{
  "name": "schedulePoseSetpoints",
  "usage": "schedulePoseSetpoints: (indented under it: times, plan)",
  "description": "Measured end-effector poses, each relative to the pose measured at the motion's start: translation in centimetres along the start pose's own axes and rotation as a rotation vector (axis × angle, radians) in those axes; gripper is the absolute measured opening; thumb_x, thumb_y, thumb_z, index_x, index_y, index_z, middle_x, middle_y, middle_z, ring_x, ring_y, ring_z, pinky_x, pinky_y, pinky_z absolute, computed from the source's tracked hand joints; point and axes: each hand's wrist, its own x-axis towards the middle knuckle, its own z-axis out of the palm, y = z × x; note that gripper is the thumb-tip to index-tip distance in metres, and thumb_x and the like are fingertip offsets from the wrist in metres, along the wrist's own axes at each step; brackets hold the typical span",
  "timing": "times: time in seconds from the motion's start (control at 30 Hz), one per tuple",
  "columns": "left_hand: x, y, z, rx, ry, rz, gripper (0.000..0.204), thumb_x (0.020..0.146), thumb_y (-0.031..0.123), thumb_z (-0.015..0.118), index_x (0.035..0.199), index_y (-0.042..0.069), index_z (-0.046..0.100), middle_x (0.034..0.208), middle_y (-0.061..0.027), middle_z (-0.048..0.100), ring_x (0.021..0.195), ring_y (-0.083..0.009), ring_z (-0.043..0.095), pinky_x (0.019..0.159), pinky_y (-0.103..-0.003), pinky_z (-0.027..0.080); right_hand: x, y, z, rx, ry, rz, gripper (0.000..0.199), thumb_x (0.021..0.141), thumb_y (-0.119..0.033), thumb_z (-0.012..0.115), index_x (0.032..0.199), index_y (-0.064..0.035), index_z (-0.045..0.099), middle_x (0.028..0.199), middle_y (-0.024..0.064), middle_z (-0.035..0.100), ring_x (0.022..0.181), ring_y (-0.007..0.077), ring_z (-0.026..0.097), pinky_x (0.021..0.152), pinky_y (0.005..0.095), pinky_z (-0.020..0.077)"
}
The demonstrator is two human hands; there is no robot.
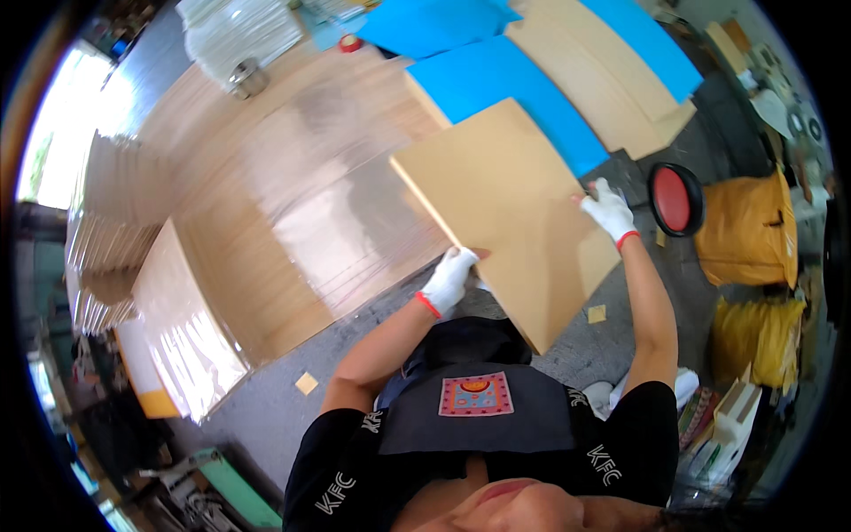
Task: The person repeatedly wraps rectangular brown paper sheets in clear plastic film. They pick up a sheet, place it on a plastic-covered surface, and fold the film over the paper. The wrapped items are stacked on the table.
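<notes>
A flat tan board (510,204), one edge showing as thick, is held tilted between my two hands beside the table's right edge. White gloves with red cuffs cover both hands. My left hand (450,277) grips the board's left edge, its thumb lying on the face. At the opposite edge, my right hand (609,210) has hold of the board, with some of its fingers hidden. Part of the board overlaps a bright blue sheet (496,75) behind it.
Clear film (346,195) lies on the wood-look table (213,142). Film-wrapped stacks (120,213) stand at the left. A metal cup (248,78) and red tape roll (350,43) sit far back. More tan boards (585,71), a red round stool (674,199) and yellow sacks (749,230) are right.
</notes>
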Motion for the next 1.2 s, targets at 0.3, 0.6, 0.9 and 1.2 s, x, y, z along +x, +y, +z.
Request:
schedulePoseSetpoints:
  times: [0.3,0.6,0.9,1.2]
  plan:
    - [-7.9,-1.5,3.7,1.049,-0.233,0.345,0.061,0.073,0.040,0.072,0.119,0.004,0.054,0.107,-0.0264,0.060,0.097,-0.0372,0.062,0.082,-0.041,0.051,-0.5,1.8,2.7,0.353,-0.204,-0.056,0.040,0.081,-0.032,0.067,0.108,-0.0019,0.063,0.091,0.0104,0.068,0.078,0.0143,0.063,0.070,0.0292,0.0480]
    - [-12.3,-0.1,-11.2,1.082,-0.482,0.759,0.050,0.083,0.027,0.060,0.128,0.007,0.049,0.131,-0.0139,0.049,0.119,-0.0304,0.048,0.100,-0.039,0.040,-12.8,-4.4,7.3,0.370,-0.347,-0.096,0.039,0.075,-0.029,0.073,0.104,-0.0057,0.065,0.090,0.0109,0.069,0.080,0.0166,0.065,0.072,0.0304,0.0491]
    - [-8.4,10.9,-19.9,2.029,0.658,0.397,0.032,0.072,0.023,0.065,0.101,0.014,0.055,0.107,-0.0126,0.054,0.096,-0.0311,0.057,0.070,-0.045,0.051,-14.1,-10.0,8.5,-0.139,-0.429,-0.263,0.050,0.070,-0.052,0.068,0.092,-0.0085,0.062,0.087,0.0192,0.065,0.083,0.0365,0.063,0.070,0.0424,0.0487]
    - [-10.6,8.6,-17.5,2.059,0.596,0.348,0.032,0.075,0.013,0.061,0.106,0.014,0.052,0.111,-0.0090,0.052,0.100,-0.0309,0.056,0.072,-0.042,0.052,-13.7,-11.4,8.5,-0.159,-0.418,-0.289,0.049,0.069,-0.052,0.067,0.090,-0.0082,0.063,0.087,0.0192,0.065,0.083,0.0363,0.062,0.070,0.0433,0.0476]
